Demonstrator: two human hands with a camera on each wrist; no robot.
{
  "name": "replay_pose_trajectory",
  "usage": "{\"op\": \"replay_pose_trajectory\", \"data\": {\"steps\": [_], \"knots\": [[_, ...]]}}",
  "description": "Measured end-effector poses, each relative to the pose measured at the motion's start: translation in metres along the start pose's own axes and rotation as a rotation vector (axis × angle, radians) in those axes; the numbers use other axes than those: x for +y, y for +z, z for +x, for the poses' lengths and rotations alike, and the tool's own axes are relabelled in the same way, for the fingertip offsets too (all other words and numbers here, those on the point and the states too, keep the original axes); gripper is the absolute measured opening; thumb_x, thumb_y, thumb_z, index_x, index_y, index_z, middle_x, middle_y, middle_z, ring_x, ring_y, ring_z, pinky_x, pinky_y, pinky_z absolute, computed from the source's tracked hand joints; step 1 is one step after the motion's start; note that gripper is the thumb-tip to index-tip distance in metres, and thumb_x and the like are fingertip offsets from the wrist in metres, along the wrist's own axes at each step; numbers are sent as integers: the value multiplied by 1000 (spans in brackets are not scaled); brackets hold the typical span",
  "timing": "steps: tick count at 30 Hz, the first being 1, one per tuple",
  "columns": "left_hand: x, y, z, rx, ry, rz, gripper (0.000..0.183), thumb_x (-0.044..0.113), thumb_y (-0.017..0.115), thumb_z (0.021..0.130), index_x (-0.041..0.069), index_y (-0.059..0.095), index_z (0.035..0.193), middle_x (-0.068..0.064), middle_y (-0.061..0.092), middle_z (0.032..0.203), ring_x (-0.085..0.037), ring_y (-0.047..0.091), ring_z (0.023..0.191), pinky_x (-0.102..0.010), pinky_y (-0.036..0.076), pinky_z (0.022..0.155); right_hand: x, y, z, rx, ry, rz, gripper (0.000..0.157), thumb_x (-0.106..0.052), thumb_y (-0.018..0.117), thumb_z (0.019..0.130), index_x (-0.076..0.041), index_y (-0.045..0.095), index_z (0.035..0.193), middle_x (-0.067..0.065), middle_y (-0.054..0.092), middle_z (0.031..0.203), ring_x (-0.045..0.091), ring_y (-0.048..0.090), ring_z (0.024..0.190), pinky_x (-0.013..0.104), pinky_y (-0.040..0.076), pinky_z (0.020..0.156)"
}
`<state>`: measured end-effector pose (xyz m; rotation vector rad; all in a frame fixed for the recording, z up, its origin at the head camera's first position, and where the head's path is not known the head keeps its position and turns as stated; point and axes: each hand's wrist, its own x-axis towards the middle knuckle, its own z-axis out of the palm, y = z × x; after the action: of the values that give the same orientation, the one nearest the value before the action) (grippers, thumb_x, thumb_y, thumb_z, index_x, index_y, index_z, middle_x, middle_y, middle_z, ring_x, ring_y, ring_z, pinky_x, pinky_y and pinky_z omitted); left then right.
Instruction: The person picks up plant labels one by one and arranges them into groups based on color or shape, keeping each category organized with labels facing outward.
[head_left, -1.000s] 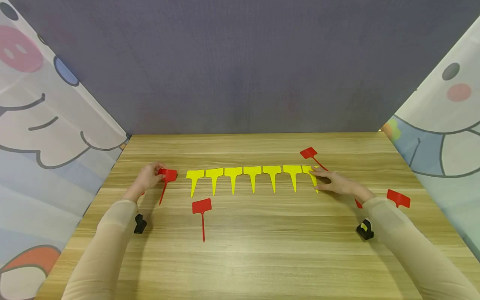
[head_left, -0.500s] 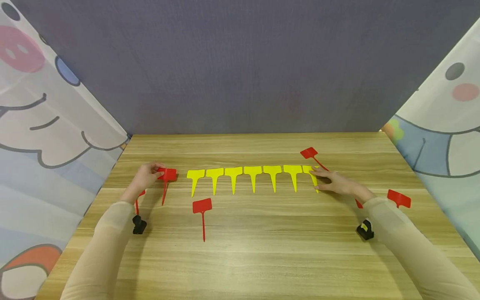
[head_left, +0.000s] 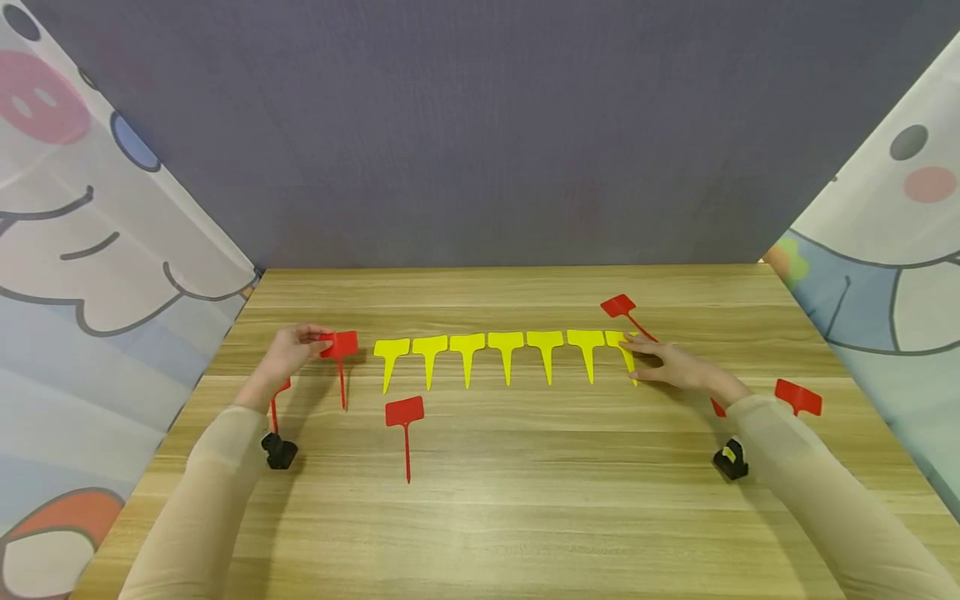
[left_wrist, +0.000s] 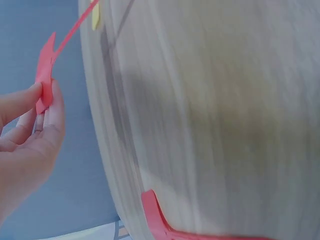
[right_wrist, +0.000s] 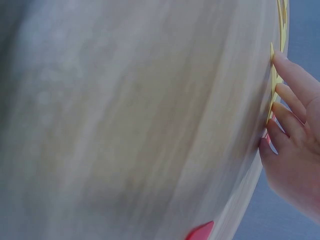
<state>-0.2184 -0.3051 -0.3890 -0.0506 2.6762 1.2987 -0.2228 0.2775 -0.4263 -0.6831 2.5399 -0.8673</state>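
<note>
My left hand pinches a red T-shaped plant label by the left end of its plate, between thumb and fingers. The label is raised off the wood, its stem pointing down toward me. Just right of it begins a row of several yellow plant labels, plates side by side and tips toward me. At the row's right end my right hand rests with outstretched fingers on the last yellow label, partly covering it. The right wrist view shows those fingers touching the yellow label's edge.
A loose red label lies in front of the row's left end. Another red label lies behind its right end, partly under my right hand. Further red labels lie by my left wrist and right forearm. A grey wall stands behind the table.
The red label in my left hand has turned, its stem swinging from lower left to nearly straight toward me. My right hand and the yellow row have stayed put.
</note>
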Motion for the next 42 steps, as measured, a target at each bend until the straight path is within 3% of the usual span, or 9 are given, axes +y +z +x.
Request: {"op": "replay_pose_trajectory", "data": {"steps": [5, 11, 18, 28, 38, 42], "knots": [[5, 5, 0, -37, -24, -118, 36, 9, 49, 90, -11, 44, 120, -22, 50, 113, 1, 53, 78, -36, 46, 84, -3, -1, -1, 1, 7, 0, 61, -23, 59, 85, 2, 33, 135, 21, 20, 142, 41, 12, 130, 57, 18, 99], [12, 13, 1, -59, -18, -214, 37, 6, 52, 88, -13, 45, 119, -6, 57, 98, 1, 56, 76, -39, 45, 86, -4, -2, -1, 3, 17, -5, 61, -23, 58, 85, 1, 32, 135, 20, 20, 143, 41, 12, 129, 57, 18, 99], [20, 25, 1, -107, -14, -243, 35, 6, 51, 88, -11, 46, 118, -12, 57, 101, -3, 58, 78, -42, 44, 87, -3, -2, -1, 0, 19, -8, 62, -24, 58, 86, 0, 31, 136, 20, 19, 143, 40, 11, 130, 57, 18, 99], [34, 45, 0, -178, -22, -296, 33, 3, 53, 87, -12, 47, 116, -8, 57, 95, -7, 59, 76, -44, 45, 85, -3, -2, 0, 2, 14, -10, 61, -23, 58, 85, 0, 32, 135, 20, 20, 143, 41, 13, 129, 57, 18, 99], [48, 62, -2, -242, -52, -346, 35, 0, 55, 85, -14, 46, 115, -3, 57, 90, -5, 58, 75, -38, 48, 82, -4, -1, -2, -7, 25, -5, 63, -26, 58, 85, 0, 31, 136, 20, 19, 143, 40, 11, 130, 57, 18, 99], [54, 70, -3, -266, -26, -344, 33, -3, 53, 85, -16, 47, 114, -6, 57, 91, -5, 58, 74, -37, 49, 79, -4, -1, -2, -5, 23, -2, 63, -25, 58, 85, 0, 31, 136, 20, 20, 143, 40, 11, 130, 57, 18, 99]]}}
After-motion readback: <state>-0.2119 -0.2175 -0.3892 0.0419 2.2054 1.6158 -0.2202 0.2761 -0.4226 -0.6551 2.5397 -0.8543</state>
